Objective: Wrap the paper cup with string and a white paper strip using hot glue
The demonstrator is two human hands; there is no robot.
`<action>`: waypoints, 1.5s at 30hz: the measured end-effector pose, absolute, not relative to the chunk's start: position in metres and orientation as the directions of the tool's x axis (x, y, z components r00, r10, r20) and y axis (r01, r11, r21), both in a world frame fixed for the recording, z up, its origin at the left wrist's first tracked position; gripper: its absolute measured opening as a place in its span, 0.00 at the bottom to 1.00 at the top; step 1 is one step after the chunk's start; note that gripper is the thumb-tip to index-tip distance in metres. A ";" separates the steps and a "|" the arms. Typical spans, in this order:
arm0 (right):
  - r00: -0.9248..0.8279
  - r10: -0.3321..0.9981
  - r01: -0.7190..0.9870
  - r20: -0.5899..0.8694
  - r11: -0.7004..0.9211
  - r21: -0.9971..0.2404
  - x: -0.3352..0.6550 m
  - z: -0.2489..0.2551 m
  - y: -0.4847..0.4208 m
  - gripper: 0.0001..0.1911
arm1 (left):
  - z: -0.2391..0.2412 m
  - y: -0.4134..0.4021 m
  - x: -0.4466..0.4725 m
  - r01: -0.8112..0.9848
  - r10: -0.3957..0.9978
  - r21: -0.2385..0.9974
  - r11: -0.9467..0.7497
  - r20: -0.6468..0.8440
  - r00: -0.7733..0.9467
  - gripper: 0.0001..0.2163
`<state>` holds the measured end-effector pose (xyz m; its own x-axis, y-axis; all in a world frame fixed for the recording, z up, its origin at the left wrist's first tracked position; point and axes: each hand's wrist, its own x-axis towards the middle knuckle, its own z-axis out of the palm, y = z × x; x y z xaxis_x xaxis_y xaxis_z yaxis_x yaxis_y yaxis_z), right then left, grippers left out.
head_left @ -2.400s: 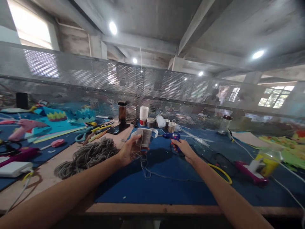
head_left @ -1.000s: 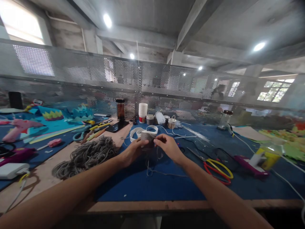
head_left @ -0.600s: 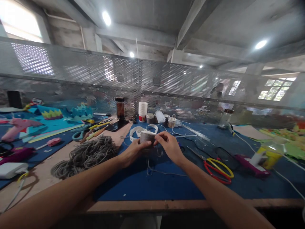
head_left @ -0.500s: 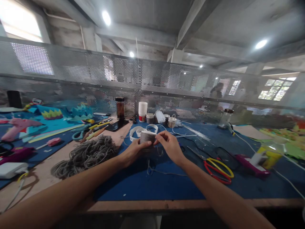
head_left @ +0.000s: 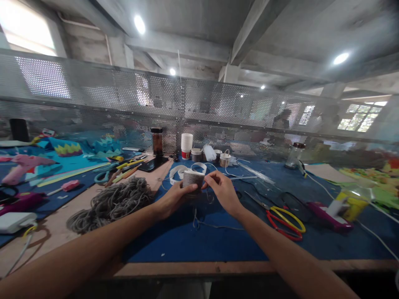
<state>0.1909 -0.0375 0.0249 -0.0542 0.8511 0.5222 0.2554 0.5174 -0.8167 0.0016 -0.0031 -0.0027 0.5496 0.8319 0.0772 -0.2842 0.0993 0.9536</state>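
A small paper cup wrapped in grey cord is held above the blue mat by my left hand, with the thumb across its near side. At the cup's right side, the fingertips of my right hand are pinched together on the thin grey cord. Below my hands, a loose length of that cord curls over the mat. Left of my left hand lies a big tangled heap of grey cord. White paper strips loop on the mat behind the cup.
Red-and-yellow-handled scissors lie to the right, near a purple glue gun. Stacked paper cups, a dark-filled jar and a phone stand or lie at the back. A pink glue gun is far left.
Almost nothing differs. The cup and both hands stay in place, with only a very slight shift of the fingers and cup.
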 end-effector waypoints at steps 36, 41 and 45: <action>-0.021 0.858 0.210 0.513 0.506 -0.837 0.195 0.024 -0.034 0.11 | 0.011 -0.014 -0.002 -0.362 0.737 0.918 0.161 0.132 0.663 0.19; -0.025 0.860 0.194 0.509 0.504 -0.842 0.194 0.025 -0.034 0.11 | 0.011 -0.014 -0.003 -0.368 0.716 0.912 0.180 0.135 0.685 0.19; -0.025 0.866 0.182 0.500 0.496 -0.849 0.194 0.023 -0.033 0.11 | 0.014 -0.015 -0.004 -0.364 0.699 0.912 0.190 0.134 0.702 0.20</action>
<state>0.1945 -0.0330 0.0232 -0.0254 0.8658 0.4997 0.1819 0.4955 -0.8493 -0.0042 -0.0145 0.0137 0.7021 0.6993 0.1341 -0.3636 0.1902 0.9119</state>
